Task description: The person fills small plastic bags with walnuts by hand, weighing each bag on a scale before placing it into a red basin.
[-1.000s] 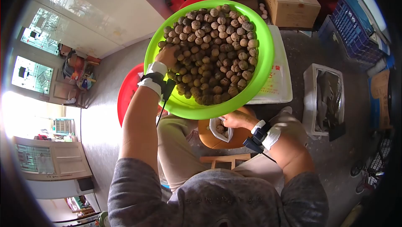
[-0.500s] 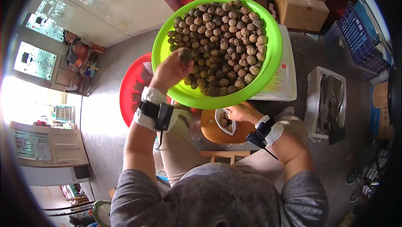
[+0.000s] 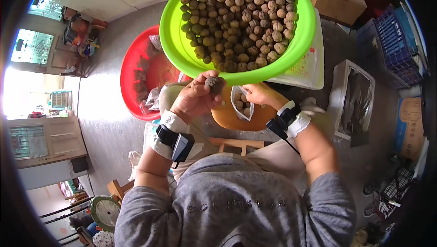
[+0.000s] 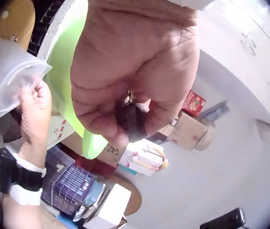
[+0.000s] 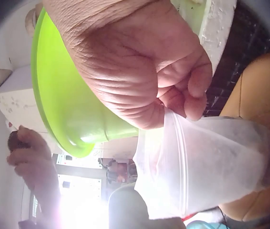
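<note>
My left hand pinches a dark brown walnut between thumb and fingers, just in front of the green basin's near rim. In the left wrist view the walnut is partly hidden by the fingers. The wide green basin carries a large heap of walnuts. With thumb and fingers my right hand grips the rim of a translucent zip bag, whose mouth is open. Several paler walnuts lie in the bag, which rests on an orange-brown stool. The right wrist view shows the bag hanging from the pinched edge.
A red basin with dark scraps and plastic bags stands on the floor at left. Under the green basin is a white box. A white foam crate, cardboard boxes and a blue crate are at right.
My left hand has come out of the walnut heap with a walnut and moved back toward me, near the bag. My right hand keeps its hold on the bag. The head view has shifted.
</note>
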`<action>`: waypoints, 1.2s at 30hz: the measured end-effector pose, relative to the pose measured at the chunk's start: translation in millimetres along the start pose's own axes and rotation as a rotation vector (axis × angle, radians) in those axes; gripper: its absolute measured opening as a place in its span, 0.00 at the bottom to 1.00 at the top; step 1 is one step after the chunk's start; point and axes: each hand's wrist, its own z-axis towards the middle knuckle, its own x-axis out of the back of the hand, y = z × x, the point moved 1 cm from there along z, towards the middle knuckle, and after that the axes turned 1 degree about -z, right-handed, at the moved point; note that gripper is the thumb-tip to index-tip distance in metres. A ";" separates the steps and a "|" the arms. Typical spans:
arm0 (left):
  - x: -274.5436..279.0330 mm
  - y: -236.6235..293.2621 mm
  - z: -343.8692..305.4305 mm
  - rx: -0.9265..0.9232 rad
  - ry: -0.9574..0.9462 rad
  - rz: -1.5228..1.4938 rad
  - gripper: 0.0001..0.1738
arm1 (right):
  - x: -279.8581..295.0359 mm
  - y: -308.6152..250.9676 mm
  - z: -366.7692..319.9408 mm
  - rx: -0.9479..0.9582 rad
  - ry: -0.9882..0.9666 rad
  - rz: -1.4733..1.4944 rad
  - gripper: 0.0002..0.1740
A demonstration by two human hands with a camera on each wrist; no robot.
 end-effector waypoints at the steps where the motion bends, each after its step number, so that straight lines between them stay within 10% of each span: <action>1: -2.0 -4.2 -4.5 0.046 -0.024 0.088 0.21 | 0.6 0.0 -1.1 -0.003 0.004 0.018 0.11; 10: -17.3 -43.3 19.5 0.260 0.155 1.594 0.21 | 2.6 -2.2 -0.6 -0.017 -0.023 -0.060 0.10; 13: 13.3 -63.3 28.3 0.030 0.072 2.070 0.21 | -3.4 1.1 -3.3 0.110 0.131 0.067 0.09; 23: -48.1 11.0 -0.3 0.125 0.066 1.667 0.14 | 1.0 -3.2 -6.1 0.097 0.136 0.038 0.07; 31: -15.2 115.8 49.7 -0.072 0.421 2.061 0.14 | 9.2 -17.6 -7.6 0.041 0.036 0.105 0.03; 36: 30.0 138.9 87.3 0.024 0.196 2.296 0.14 | 2.4 -10.0 -6.1 0.176 0.173 0.118 0.03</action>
